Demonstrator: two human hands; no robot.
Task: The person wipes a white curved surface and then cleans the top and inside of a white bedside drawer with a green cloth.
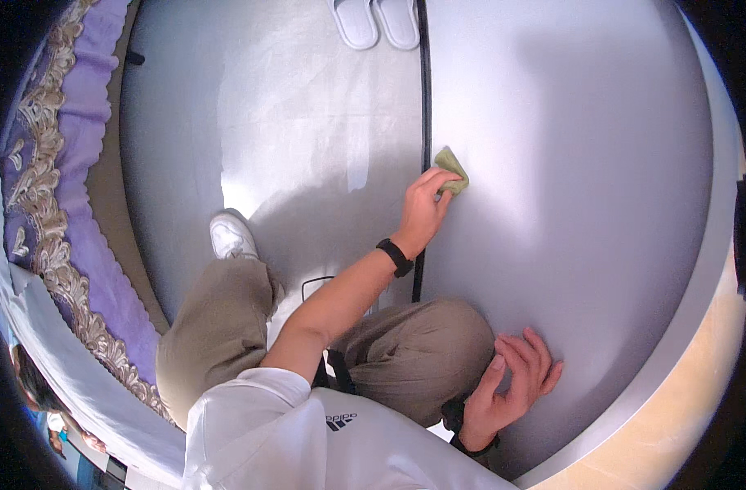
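My left hand (423, 205), with a black band on its wrist, pinches a folded yellow-green cloth (451, 168) between thumb and fingers. The cloth lies against a smooth whitish panel (562, 184), just right of the black strip (426, 92) that runs along the panel's lower edge. My right hand (510, 389) is at the lower right beside my bent knee, its fingers spread and holding nothing. Its fingertips are at the same panel; whether they press on it I cannot tell. A dark band is around that wrist too.
A pair of white slippers (379, 24) sits on the pale floor (287, 122) at the top. Purple fabric with beige ruffled trim (54, 233) hangs along the left. My white shoe (232, 236) is on the floor. At the lower left edge, part of another person (36, 380) shows.
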